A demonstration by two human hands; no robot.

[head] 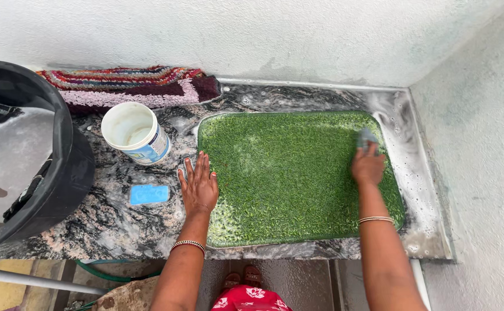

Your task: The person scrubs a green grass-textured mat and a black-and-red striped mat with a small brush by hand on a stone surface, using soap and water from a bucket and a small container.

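A green grass-like mat (289,173) lies flat on a wet, soapy granite slab (108,224). My left hand (199,185) presses flat on the mat's left edge, fingers spread, holding nothing. My right hand (368,166) is closed on a small grey-blue scrubber (366,138) near the mat's far right corner. Soap foam shows on the mat near the scrubber and along the right side of the slab.
A white plastic cup (135,132) stands left of the mat, with a blue soap bar (149,194) in front of it. A large black tub (27,155) with water sits at far left. A striped woven rug (128,85) lies against the back wall.
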